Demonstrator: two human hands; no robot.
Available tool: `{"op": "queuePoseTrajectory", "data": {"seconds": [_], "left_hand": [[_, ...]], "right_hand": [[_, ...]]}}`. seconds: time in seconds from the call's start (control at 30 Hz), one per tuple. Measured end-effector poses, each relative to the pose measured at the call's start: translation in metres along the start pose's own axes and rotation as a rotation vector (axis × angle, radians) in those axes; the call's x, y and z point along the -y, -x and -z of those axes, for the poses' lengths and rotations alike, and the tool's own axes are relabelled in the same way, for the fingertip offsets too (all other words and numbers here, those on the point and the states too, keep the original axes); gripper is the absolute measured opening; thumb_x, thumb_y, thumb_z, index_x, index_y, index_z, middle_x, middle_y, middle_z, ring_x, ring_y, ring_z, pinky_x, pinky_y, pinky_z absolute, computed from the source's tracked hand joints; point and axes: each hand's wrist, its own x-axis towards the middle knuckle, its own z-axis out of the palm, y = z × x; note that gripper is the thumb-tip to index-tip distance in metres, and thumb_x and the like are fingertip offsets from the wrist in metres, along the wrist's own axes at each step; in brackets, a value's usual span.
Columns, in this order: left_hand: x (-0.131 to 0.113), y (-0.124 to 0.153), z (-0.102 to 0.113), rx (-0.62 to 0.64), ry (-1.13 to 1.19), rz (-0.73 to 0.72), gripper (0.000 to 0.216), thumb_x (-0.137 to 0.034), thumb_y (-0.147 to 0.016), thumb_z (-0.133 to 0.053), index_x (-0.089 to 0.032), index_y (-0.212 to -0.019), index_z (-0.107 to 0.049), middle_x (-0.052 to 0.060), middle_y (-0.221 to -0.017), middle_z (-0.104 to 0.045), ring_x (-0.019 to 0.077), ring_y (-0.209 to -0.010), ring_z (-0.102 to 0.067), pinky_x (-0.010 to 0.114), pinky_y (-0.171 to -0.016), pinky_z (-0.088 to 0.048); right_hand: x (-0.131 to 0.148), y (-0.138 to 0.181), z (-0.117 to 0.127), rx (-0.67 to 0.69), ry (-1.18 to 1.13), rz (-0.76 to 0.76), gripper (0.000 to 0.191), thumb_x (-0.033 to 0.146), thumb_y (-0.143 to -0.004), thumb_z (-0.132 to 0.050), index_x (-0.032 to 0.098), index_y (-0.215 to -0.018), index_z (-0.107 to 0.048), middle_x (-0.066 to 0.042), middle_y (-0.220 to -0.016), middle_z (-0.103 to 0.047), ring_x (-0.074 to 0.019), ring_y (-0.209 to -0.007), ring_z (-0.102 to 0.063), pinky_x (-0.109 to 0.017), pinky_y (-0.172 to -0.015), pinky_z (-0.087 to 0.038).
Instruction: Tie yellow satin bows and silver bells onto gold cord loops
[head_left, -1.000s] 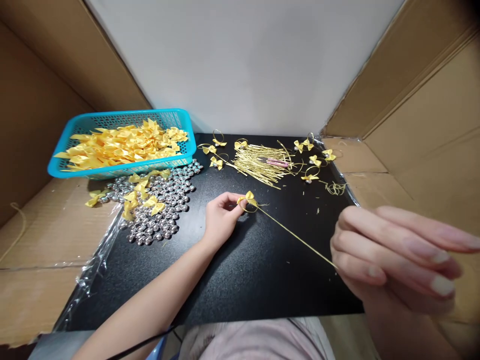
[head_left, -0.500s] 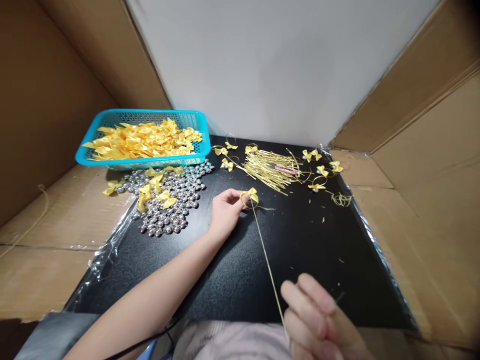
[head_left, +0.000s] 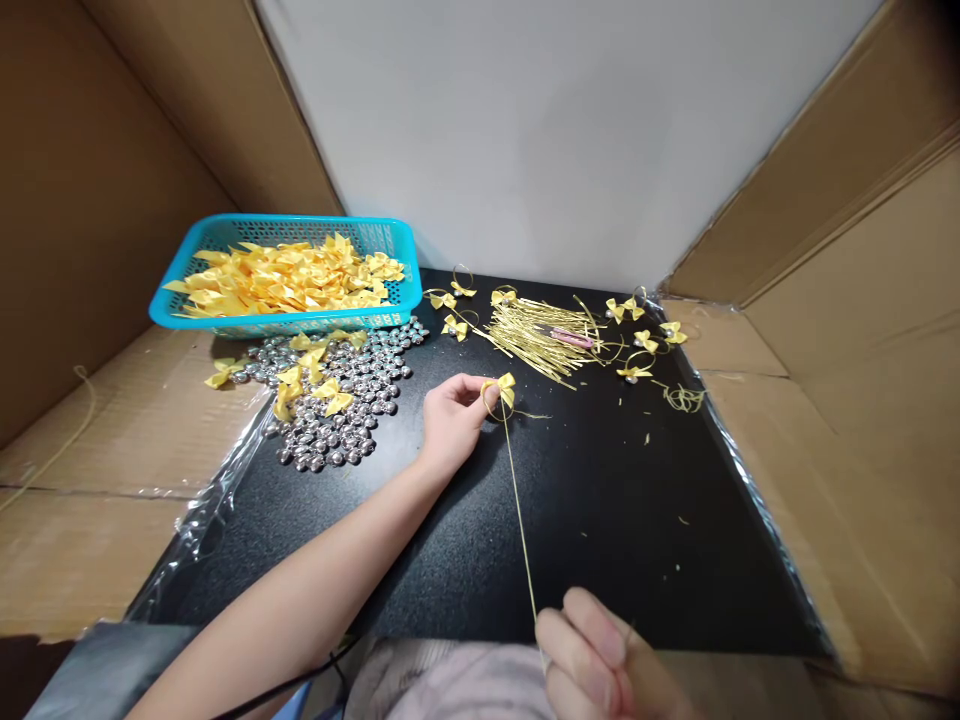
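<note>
Left hand is pinching a bow shut — right hand is gripping the gold cord tight, pulling it taut.

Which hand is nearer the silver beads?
Left. The left hand pinches a bow just right of the beads. The right hand grips the cord at the picture's bottom edge, much farther from them.
</note>
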Motion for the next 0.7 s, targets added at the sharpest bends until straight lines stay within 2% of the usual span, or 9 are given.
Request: {"op": "queuePoseTrajectory", "data": {"seconds": [0.13, 0.23, 0.33, 0.4, 0.47, 0.5, 0.6, 0.63, 0.7], "left_hand": [[0.001, -0.001, 0.001, -0.001, -0.006, -0.009, 0.025, -0.034, -0.065, -0.081, -0.014, -0.069, -0.068, 0.001, -0.063, -0.069, 0.0102, -0.056, -0.059, 0.023, -0.058, -0.048], [-0.001, -0.001, 0.002, 0.013, -0.001, -0.008, 0.027, -0.035, -0.064, -0.082, -0.014, -0.067, -0.066, 0.002, -0.067, -0.071, 0.0102, -0.056, -0.06, 0.023, -0.058, -0.049], [-0.005, 0.002, 0.002, 0.073, 0.012, -0.011, 0.029, -0.036, -0.063, -0.084, -0.015, -0.064, -0.064, 0.004, -0.074, -0.074, 0.0111, -0.06, -0.063, 0.024, -0.06, -0.051], [-0.008, 0.006, 0.002, 0.153, 0.015, -0.019, 0.03, -0.036, -0.065, -0.083, -0.015, -0.064, -0.062, 0.005, -0.077, -0.075, 0.0121, -0.063, -0.065, 0.024, -0.062, -0.052], [-0.011, 0.01, 0.002, 0.245, 0.019, -0.025, 0.03, -0.036, -0.067, -0.082, -0.015, -0.064, -0.061, 0.006, -0.079, -0.075, 0.0127, -0.066, -0.066, 0.024, -0.063, -0.053], [-0.012, 0.012, 0.001, 0.285, 0.024, -0.022, 0.029, -0.036, -0.068, -0.082, -0.015, -0.065, -0.061, 0.006, -0.081, -0.075, 0.013, -0.067, -0.066, 0.024, -0.063, -0.053], [-0.014, 0.019, -0.001, 0.401, 0.066, 0.036, 0.03, -0.036, -0.07, -0.081, -0.015, -0.067, -0.06, 0.009, -0.086, -0.076, 0.0139, -0.069, -0.068, 0.025, -0.063, -0.055], [-0.015, 0.02, -0.002, 0.433, 0.084, 0.075, 0.03, -0.036, -0.07, -0.081, -0.015, -0.068, -0.059, 0.009, -0.089, -0.076, 0.0141, -0.068, -0.068, 0.025, -0.063, -0.055], [-0.016, 0.023, -0.004, 0.472, 0.115, 0.158, 0.032, -0.037, -0.07, -0.081, -0.015, -0.07, -0.058, 0.01, -0.091, -0.076, 0.0137, -0.066, -0.068, 0.025, -0.06, -0.056]], "right_hand": [[0.002, 0.004, -0.005, -0.096, 0.036, -0.044, 0.04, 0.012, -0.086, -0.066, 0.017, -0.061, -0.035, 0.009, -0.06, -0.038, 0.0007, -0.039, -0.03, -0.008, -0.05, -0.042], [0.019, 0.002, -0.024, -0.187, 0.163, -0.064, 0.042, 0.017, -0.085, -0.069, 0.017, -0.059, -0.036, 0.008, -0.059, -0.041, 0.0007, -0.04, -0.033, -0.009, -0.051, -0.045], [0.05, -0.009, -0.054, -0.28, 0.368, 0.07, 0.033, 0.024, -0.083, -0.073, 0.018, -0.062, -0.048, 0.007, -0.066, -0.056, -0.0021, -0.049, -0.054, -0.016, -0.059, -0.054], [0.075, -0.023, -0.074, -0.264, 0.553, 0.162, 0.023, 0.02, -0.075, -0.08, 0.022, -0.068, -0.058, 0.006, -0.077, -0.068, -0.0067, -0.068, -0.069, -0.019, -0.069, -0.058], [0.098, -0.041, -0.09, -0.229, 0.718, 0.229, 0.015, 0.019, -0.081, -0.074, 0.027, -0.074, -0.064, 0.008, -0.086, -0.073, -0.0071, -0.075, -0.072, -0.02, -0.071, -0.058], [0.107, -0.05, -0.096, -0.216, 0.789, 0.243, 0.015, 0.018, -0.081, -0.074, 0.028, -0.074, -0.065, 0.009, -0.086, -0.074, -0.0062, -0.071, -0.072, -0.018, -0.069, -0.058], [0.124, -0.081, -0.11, -0.256, 0.921, 0.267, 0.014, 0.015, -0.079, -0.071, 0.027, -0.073, -0.068, 0.013, -0.071, -0.071, 0.0, -0.053, -0.065, -0.012, -0.06, -0.051], [0.125, -0.091, -0.114, -0.288, 0.947, 0.277, 0.017, 0.014, -0.084, -0.064, 0.026, -0.072, -0.069, 0.015, -0.066, -0.069, 0.0022, -0.049, -0.062, -0.012, -0.06, -0.048], [0.125, -0.11, -0.123, -0.337, 0.982, 0.276, 0.04, 0.017, -0.094, -0.036, 0.023, -0.075, -0.071, 0.016, -0.062, -0.067, 0.0052, -0.051, -0.062, -0.014, -0.063, -0.045]]}}
